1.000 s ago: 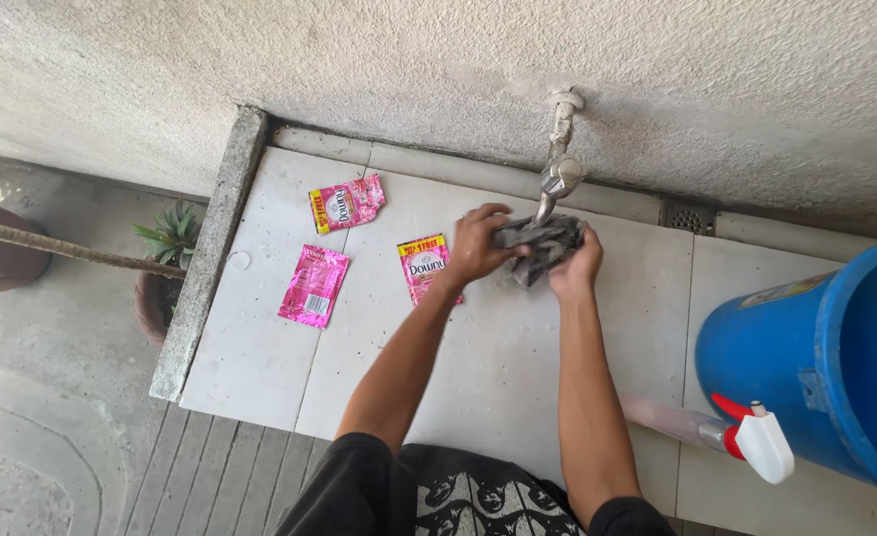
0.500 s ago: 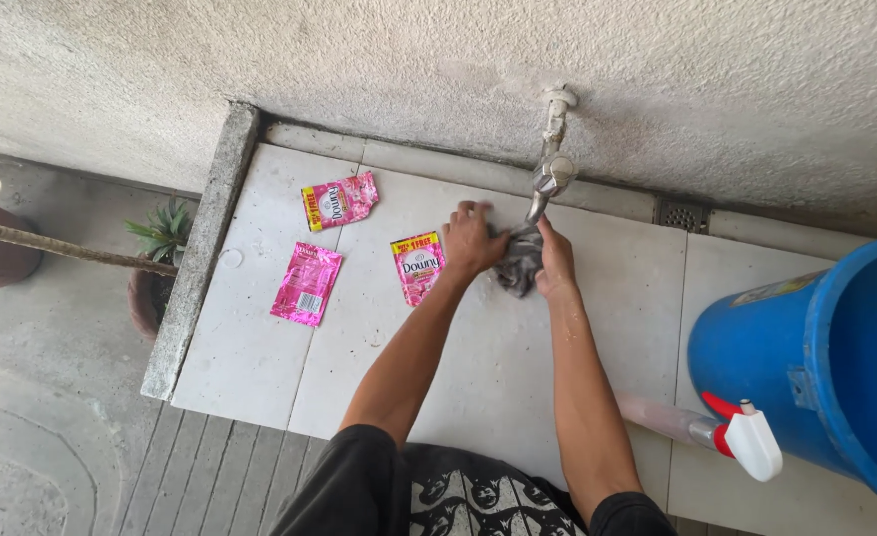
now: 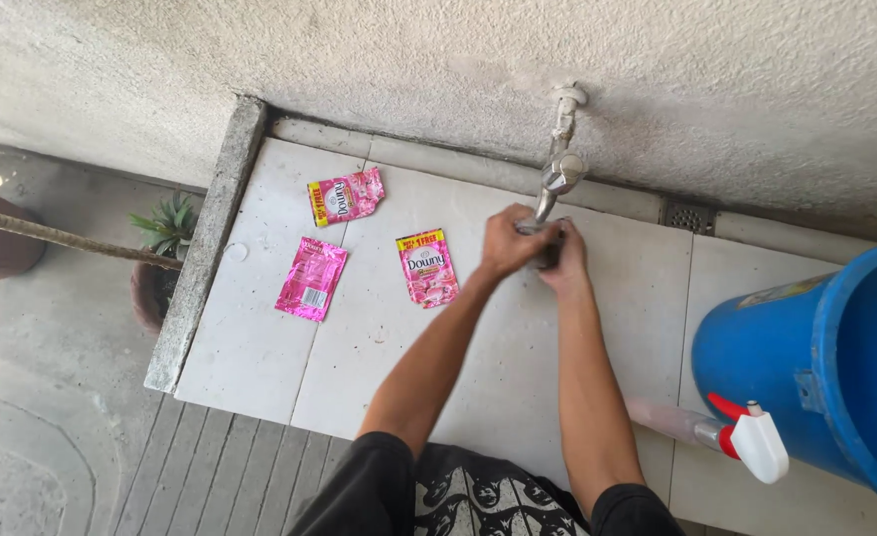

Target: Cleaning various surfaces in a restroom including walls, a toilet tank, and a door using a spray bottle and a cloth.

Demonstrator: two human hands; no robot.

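Both hands meet just below the metal tap [image 3: 560,177] on the far wall. The left hand [image 3: 506,241] and the right hand [image 3: 563,260] are closed tight around a small grey cloth [image 3: 545,250], mostly hidden between them, held above the pale tiled floor [image 3: 518,377]. Left of the hands lie three pink sachets [image 3: 427,266] on the tiles. At the right stands a blue bucket [image 3: 825,367], with a spray bottle [image 3: 726,437] lying near it. A potted plant [image 3: 165,233] sits beyond the concrete curb [image 3: 205,243] at far left.
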